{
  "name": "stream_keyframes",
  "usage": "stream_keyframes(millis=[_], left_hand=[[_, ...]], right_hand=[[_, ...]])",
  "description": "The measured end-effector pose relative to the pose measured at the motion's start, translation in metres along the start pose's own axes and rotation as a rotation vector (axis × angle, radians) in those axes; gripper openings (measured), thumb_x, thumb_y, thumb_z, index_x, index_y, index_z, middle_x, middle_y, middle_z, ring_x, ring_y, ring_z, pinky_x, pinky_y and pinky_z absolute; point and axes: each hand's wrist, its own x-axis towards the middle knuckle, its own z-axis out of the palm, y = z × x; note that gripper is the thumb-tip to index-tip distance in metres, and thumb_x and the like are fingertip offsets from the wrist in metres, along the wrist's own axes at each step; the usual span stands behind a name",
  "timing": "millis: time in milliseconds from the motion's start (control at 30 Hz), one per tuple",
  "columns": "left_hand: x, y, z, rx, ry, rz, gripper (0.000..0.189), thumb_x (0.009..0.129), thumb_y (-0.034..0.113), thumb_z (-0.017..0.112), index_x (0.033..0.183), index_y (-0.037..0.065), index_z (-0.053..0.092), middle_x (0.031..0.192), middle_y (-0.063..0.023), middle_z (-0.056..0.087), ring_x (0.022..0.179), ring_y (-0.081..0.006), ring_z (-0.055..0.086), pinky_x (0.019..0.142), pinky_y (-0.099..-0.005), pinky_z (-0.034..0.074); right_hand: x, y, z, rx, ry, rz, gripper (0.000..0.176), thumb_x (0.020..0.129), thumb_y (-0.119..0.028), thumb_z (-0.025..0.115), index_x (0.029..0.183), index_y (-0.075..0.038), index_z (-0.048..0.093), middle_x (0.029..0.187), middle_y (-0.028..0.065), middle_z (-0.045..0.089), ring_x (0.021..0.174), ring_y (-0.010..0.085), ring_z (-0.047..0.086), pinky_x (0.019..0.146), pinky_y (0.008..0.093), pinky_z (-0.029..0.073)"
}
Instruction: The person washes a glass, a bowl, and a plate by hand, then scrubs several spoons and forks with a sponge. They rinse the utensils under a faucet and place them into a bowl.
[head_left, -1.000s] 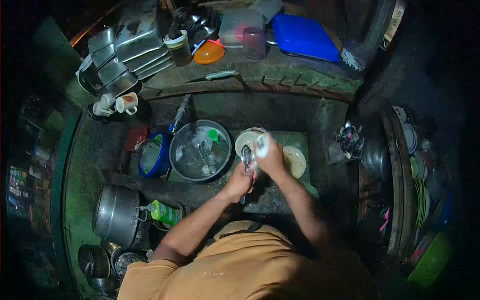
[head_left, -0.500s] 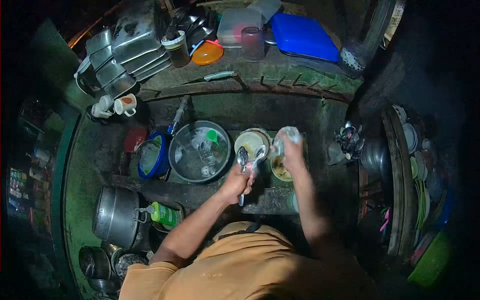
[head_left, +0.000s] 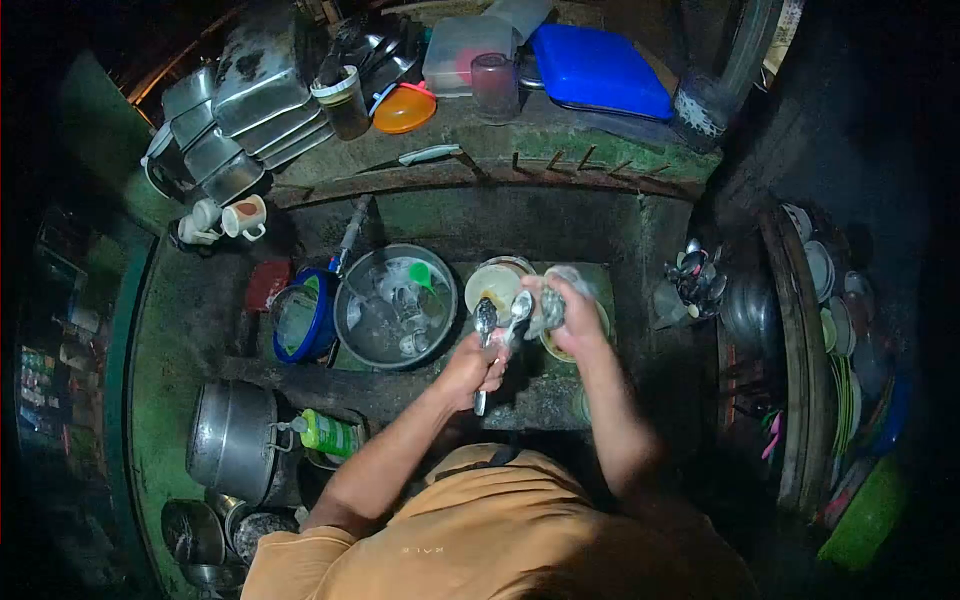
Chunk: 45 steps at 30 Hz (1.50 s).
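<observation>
My left hand [head_left: 470, 370] is closed around spoons with the bowls pointing up. One spoon [head_left: 486, 316] looks dark in its bowl, and a brighter spoon [head_left: 521, 304] leans to the right. Close by, my right hand [head_left: 580, 318] grips a crumpled, pale grey scrubber [head_left: 553, 292], beside the brighter spoon. Beneath the hands sit a cream bowl [head_left: 492, 282] with brownish residue and another bowl [head_left: 557, 349], partly hidden by my right hand. Left of them, a grey basin [head_left: 396, 364] holds water, a green spoon [head_left: 423, 273] and clear glassware [head_left: 407, 300].
A blue bucket [head_left: 291, 354] stands left of the basin. Below are a large pot [head_left: 232, 440] and a green bottle [head_left: 328, 433]. Metal pans [head_left: 262, 95], a blue container [head_left: 600, 70] and mugs [head_left: 244, 217] line the back ledge. Cutlery [head_left: 695, 277] and racked plates [head_left: 820, 272] stand right.
My right hand has moved slightly left and down with the scrubber, closer to the brighter spoon. My left hand keeps its hold on the spoons. The whole view has shifted slightly.
</observation>
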Motion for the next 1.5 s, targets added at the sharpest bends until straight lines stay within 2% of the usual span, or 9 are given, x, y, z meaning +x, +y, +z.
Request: stream_keyframes(millis=[367,467,700,800,900,1067,1233,1333,1500], left_hand=[[-0.009,0.003,0.004,-0.157,-0.18,-0.079,0.015,0.084,-0.003,0.049,0.094,0.008,0.045,0.067,0.0,0.042,0.039,-0.0028,0.032,0.032,-0.0178,0.026],[-0.008,0.005,-0.005,-0.123,-0.22,-0.074,0.014,0.085,-0.002,0.048,0.093,0.009,0.044,0.066,0.0005,0.042,0.042,-0.0023,0.033,0.034,-0.0176,0.027],[-0.01,0.007,0.001,0.071,-0.147,-0.025,0.008,0.088,-0.001,0.046,0.092,0.007,0.044,0.064,0.0012,0.043,0.045,-0.004,0.035,0.036,-0.0191,0.027],[-0.004,0.01,0.007,0.198,0.103,0.145,0.005,0.091,0.004,0.043,0.089,0.006,0.048,0.063,0.0012,0.045,0.048,-0.0051,0.038,0.039,-0.0205,0.031],[0.018,-0.012,-0.012,0.445,0.077,0.255,0.016,0.099,0.019,0.043,0.098,0.004,0.049,0.067,-0.002,0.053,0.051,-0.009,0.047,0.044,-0.0241,0.038],[0.023,-0.031,-0.046,0.33,0.241,0.389,0.027,0.099,0.024,0.043,0.116,0.003,0.051,0.074,-0.0031,0.058,0.058,-0.0097,0.053,0.054,-0.026,0.045],[0.016,-0.01,-0.06,0.586,0.406,0.561,0.023,0.088,0.025,0.062,0.085,0.003,0.066,0.072,-0.002,0.061,0.062,-0.0074,0.051,0.055,-0.0278,0.043],[0.009,0.008,-0.097,0.429,0.639,0.439,0.028,0.084,0.03,0.067,0.079,0.002,0.066,0.06,-0.0002,0.056,0.05,-0.0079,0.048,0.043,-0.0287,0.037],[-0.032,0.027,-0.135,0.465,0.51,0.286,0.024,0.084,0.026,0.069,0.085,0.002,0.068,0.068,-0.002,0.061,0.058,-0.0082,0.052,0.052,-0.0288,0.042]], right_hand=[[-0.005,0.001,0.015,0.156,-0.095,0.208,0.014,0.084,-0.027,0.058,0.084,-0.012,0.057,0.067,0.0024,0.054,0.057,0.0152,0.053,0.051,0.0329,0.046],[-0.007,0.009,0.012,0.268,-0.453,0.208,0.02,0.083,-0.028,0.057,0.088,-0.009,0.059,0.07,0.0049,0.057,0.06,0.019,0.057,0.056,0.0355,0.051],[0.015,-0.002,-0.007,0.458,-0.168,0.06,0.027,0.081,-0.028,0.057,0.097,-0.006,0.057,0.083,0.0074,0.059,0.077,0.0217,0.059,0.072,0.0408,0.051],[-0.014,0.02,0.007,0.289,-0.199,0.144,0.034,0.083,-0.018,0.054,0.112,-0.001,0.055,0.1,0.0121,0.061,0.093,0.0251,0.061,0.08,0.0424,0.05],[-0.022,0.038,0.02,-0.137,-0.066,0.112,0.017,0.087,-0.009,0.056,0.101,0.002,0.057,0.082,0.0109,0.063,0.068,0.0217,0.063,0.052,0.0323,0.053],[-0.005,0.04,0.006,-0.676,-0.143,-0.024,0.015,0.087,-0.007,0.055,0.094,0.003,0.064,0.08,0.0043,0.064,0.07,0.0114,0.058,0.061,0.027,0.046],[-0.008,0.097,0.025,-0.778,-0.464,-0.13,0.022,0.082,-0.009,0.062,0.101,0.002,0.063,0.085,0.0031,0.064,0.075,0.0112,0.056,0.067,0.0306,0.047],[-0.015,0.105,0.035,-1.018,-0.572,0.346,0.012,0.08,-0.009,0.062,0.088,0.0,0.064,0.08,0.005,0.066,0.082,0.0136,0.061,0.075,0.0303,0.047],[0.006,0.163,0.015,-1.245,-0.535,0.106,0.019,0.078,-0.017,0.066,0.087,0.0,0.065,0.08,0.0088,0.068,0.071,0.0161,0.062,0.066,0.0329,0.048]])
